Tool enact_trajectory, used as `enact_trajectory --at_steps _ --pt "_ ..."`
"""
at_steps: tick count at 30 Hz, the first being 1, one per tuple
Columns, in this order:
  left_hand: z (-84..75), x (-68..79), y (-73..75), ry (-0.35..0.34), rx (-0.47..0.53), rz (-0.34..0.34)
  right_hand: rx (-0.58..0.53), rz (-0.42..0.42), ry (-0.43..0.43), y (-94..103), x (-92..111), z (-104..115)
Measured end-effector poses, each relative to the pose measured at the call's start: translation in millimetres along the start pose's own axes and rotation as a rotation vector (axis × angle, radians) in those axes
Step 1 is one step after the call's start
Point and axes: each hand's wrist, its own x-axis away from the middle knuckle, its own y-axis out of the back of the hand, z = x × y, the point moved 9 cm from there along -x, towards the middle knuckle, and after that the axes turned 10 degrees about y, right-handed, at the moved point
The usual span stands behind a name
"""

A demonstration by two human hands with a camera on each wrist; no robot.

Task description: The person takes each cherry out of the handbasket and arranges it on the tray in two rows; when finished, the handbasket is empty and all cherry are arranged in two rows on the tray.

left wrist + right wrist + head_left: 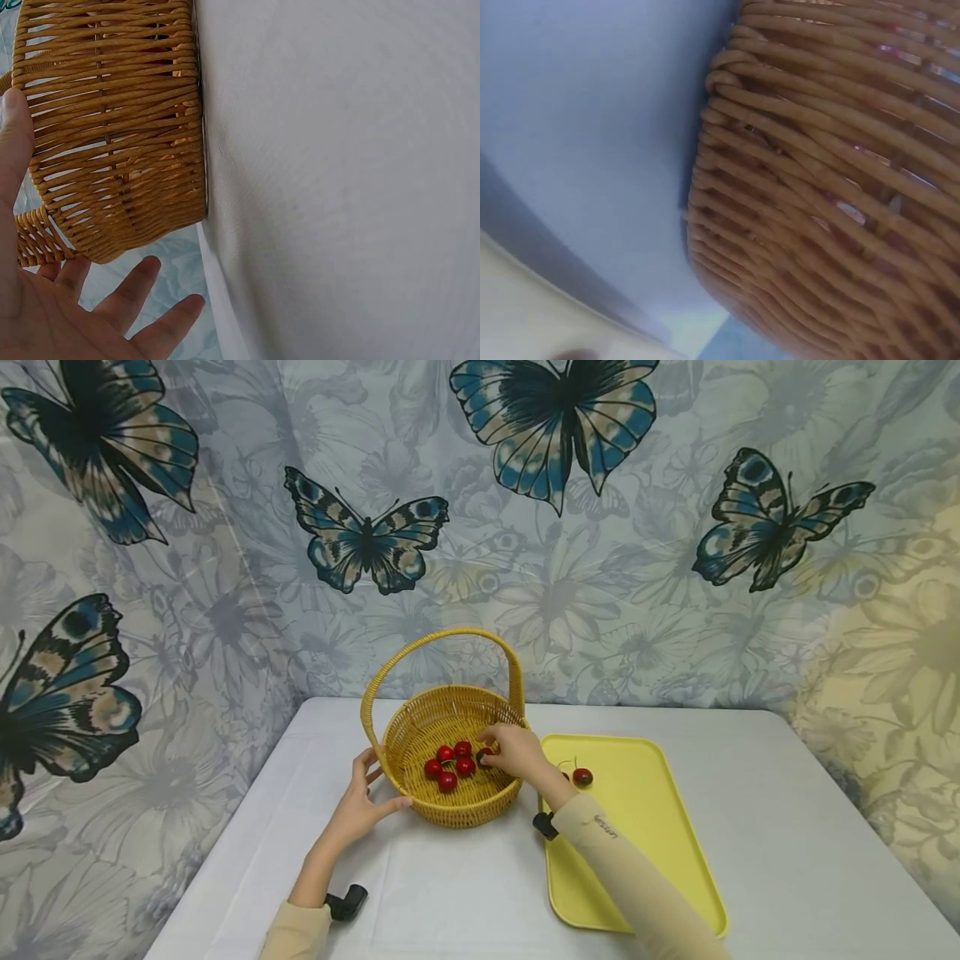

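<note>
A yellow woven basket (450, 816) with a tall arched handle stands on the white table. Several red cherries (447, 782) lie on its bottom. My left hand (358, 810) holds the basket's left side; in the left wrist view the thumb (16, 135) is on the rim and some fingers spread beyond the handle's base. My right hand (517, 752) reaches over the right rim, its fingertips around a dark cherry (486, 757) inside the basket. The right wrist view is filled by the basket's woven wall (817, 187), which hides the fingers there.
Right of the basket, a yellow tray (652, 843) lies under my right forearm. A dark red cherry (582, 777) with a stem sits near its far left corner, another partly hidden by the wrist. Butterfly-printed cloth (600, 610) hangs behind the white table (787, 827).
</note>
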Motion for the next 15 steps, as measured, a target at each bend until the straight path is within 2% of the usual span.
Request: enact_trajectory --at_steps 6,15 --pt "1.0 0.4 -0.2 -0.004 -0.004 0.0 0.11 0.052 -0.034 -5.4 -2.3 -1.4" --pt "0.3 -1.0 -0.8 -0.015 0.0 -0.001 0.145 0.07 -0.037 -5.0 -1.4 -0.4"
